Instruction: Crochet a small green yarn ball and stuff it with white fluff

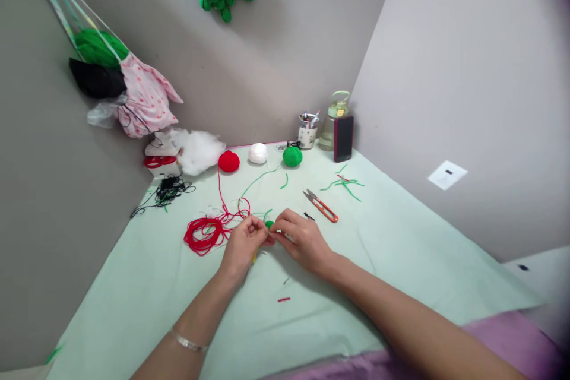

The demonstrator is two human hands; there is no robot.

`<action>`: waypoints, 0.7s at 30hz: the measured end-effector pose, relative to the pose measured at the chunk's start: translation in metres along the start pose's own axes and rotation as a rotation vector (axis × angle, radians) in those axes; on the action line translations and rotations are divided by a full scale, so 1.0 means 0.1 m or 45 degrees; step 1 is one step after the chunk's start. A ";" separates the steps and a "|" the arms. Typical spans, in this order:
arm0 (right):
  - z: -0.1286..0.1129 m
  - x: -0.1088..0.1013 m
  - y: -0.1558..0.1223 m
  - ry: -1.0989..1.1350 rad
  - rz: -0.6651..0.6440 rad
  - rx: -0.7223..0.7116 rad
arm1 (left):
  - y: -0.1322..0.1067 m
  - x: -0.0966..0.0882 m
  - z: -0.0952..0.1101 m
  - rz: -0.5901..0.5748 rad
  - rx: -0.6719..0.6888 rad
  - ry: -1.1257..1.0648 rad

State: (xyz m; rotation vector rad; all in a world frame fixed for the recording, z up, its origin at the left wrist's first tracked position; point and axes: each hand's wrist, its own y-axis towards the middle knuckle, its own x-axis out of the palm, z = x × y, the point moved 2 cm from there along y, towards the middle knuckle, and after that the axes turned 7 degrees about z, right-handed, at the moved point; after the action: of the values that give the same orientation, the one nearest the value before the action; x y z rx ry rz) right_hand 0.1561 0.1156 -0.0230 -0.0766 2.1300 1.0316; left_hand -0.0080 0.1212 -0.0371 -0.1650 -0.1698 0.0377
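My left hand (244,241) and my right hand (303,238) meet above the middle of the table, fingers pinched close together. Between their fingertips shows a small green yarn piece (269,224), mostly covered by the fingers. My left hand grips it; whatever the right fingertips pinch is too small to make out. A thin yellow stick-like thing (255,256) pokes out below my left hand. Left of that hand lies a loose coil of red yarn (205,236). Orange-handled thread snips (321,206) rest beyond my right hand.
Along the back stand a red yarn ball (228,161), a white one (257,153), a green one (293,157), a pen cup (307,133), a water bottle (327,130) and a phone (343,139). Tangled black yarn (171,190) and white stuffing (198,151) lie left; green scraps (347,183) lie right.
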 end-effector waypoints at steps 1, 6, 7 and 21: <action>0.00 0.00 0.00 -0.025 -0.013 0.000 | 0.00 0.01 0.00 0.001 0.017 0.005; -0.03 0.02 0.00 -0.205 -0.020 -0.106 | -0.04 0.02 -0.01 -0.023 0.106 0.075; -0.02 0.02 0.00 -0.195 -0.017 -0.101 | -0.05 0.02 -0.01 -0.026 0.127 0.102; 0.14 0.05 0.06 0.444 -0.123 0.574 | -0.14 0.00 -0.01 -0.069 0.442 0.596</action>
State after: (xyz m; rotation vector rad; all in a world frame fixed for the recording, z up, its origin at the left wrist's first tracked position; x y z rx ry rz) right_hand 0.1591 0.1304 -0.0278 -0.1474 2.5990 0.4874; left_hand -0.0071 0.1068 -0.0358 0.1789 0.2997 -0.0261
